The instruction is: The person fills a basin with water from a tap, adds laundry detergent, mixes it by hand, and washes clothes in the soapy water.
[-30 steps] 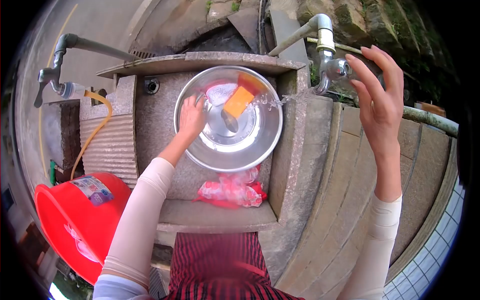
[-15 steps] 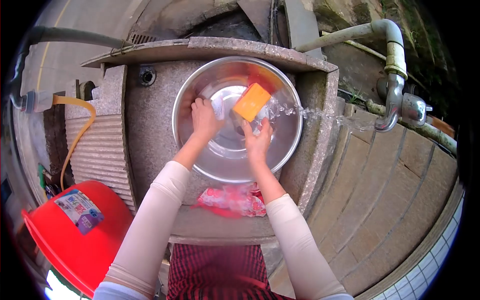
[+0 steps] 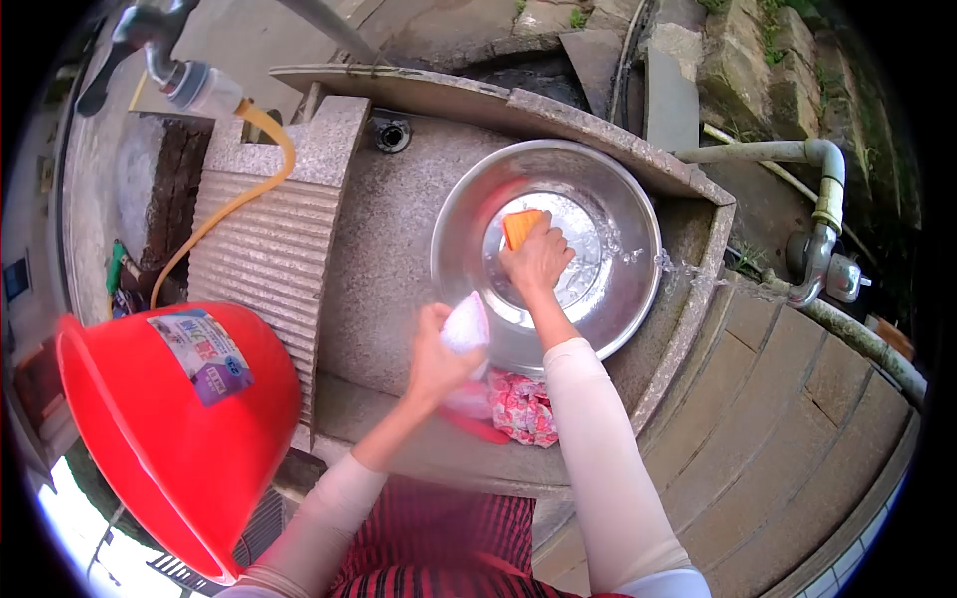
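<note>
My left hand (image 3: 437,354) holds a white and pink cloth-like pad (image 3: 466,327) outside the near-left rim of the metal basin. My right hand (image 3: 539,257) reaches into the basin (image 3: 457,254), its fingers on an orange block (image 3: 520,227). Water from the right tap (image 3: 822,271) arcs over the sink wall into the basin. Against the basin's near side lies a red and white patterned cloth (image 3: 523,409) on the sink floor.
The stone sink (image 3: 389,209) has a ridged washboard slab (image 3: 261,254) at its left. A large red bucket (image 3: 249,389) leans at the lower left. Above it, a second tap (image 3: 159,45) carries a yellow hose (image 3: 284,149). A drain hole (image 3: 393,136) shows at the back.
My right hand has left the tap and come into the basin, onto the orange block. My left hand has lifted the pad out over the rim. The view has shifted.
</note>
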Demonstrator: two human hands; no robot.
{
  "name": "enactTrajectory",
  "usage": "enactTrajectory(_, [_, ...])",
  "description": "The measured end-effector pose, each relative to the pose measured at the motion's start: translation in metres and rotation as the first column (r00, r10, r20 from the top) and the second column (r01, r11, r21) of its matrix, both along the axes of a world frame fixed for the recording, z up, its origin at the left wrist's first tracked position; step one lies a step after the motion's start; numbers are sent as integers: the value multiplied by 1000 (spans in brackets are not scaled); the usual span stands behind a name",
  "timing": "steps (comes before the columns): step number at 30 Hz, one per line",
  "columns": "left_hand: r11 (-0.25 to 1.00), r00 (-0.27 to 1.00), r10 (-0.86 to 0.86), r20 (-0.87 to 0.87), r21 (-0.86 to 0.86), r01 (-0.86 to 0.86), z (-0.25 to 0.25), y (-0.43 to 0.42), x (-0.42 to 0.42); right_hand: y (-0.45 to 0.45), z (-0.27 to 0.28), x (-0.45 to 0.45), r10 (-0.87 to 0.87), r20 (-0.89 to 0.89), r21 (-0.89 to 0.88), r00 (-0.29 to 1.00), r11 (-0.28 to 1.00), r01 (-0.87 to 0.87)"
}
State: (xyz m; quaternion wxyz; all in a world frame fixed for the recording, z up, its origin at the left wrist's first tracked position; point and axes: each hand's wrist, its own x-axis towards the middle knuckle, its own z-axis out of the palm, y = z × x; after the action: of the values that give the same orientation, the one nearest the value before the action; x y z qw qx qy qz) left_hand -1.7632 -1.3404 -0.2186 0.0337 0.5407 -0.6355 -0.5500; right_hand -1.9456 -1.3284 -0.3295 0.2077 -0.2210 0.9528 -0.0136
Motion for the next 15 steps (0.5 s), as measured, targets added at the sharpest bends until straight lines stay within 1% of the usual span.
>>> enactTrajectory(1, [999,999,46,-18,30,-46,4,8,9,5,6,11,-15,71,0,997,1000,15])
enactTrajectory(3, [985,988,145,-61,106,-138,15,24,25,26,22,29,-70,127,-92,989,992,82])
enactTrajectory(4, [984,990,135,-37,126,-130,29,28,30,35,44,35,-57,179,-43,982,997,66])
enactTrajectory(5, [981,992,126,-17,151,-122,45,32,35,43,73,42,9,220,23,976,1000,-14])
enactTrajectory(6, [984,992,116,-46,142,-108,57,40,42,56,91,47,40,253,52,967,997,-55])
enactTrajectory(7, [988,992,98,-79,129,-88,67,49,51,82,84,54,106,160,-13,981,994,-105])
enactTrajectory(8, [992,994,71,-88,109,-62,77,58,61,97,108,61,210,92,-65,973,977,-205])
enactTrajectory(9, [995,994,49,-97,89,-40,88,67,71,107,135,66,278,111,-78,954,960,-270])
enactTrajectory(10, [998,990,37,-137,62,-29,98,75,83,111,159,74,314,131,-28,940,949,-313])
enactTrajectory(11, [999,986,33,-166,32,-28,110,82,99,130,166,77,439,72,-120,895,895,-429])
enactTrajectory(12, [998,982,55,-182,-23,-61,128,88,115,140,181,82,515,75,-130,854,854,-503])
enactTrajectory(13, [992,982,56,-178,-99,-75,134,96,135,144,206,92,576,106,-113,811,817,-566])
enactTrajectory(14, [985,977,112,-181,-113,-134,127,109,158,147,226,102,627,130,-89,768,779,-620])
enactTrajectory(15, [976,970,153,-191,-125,-178,123,117,178,158,234,108,708,117,-79,697,706,-704])
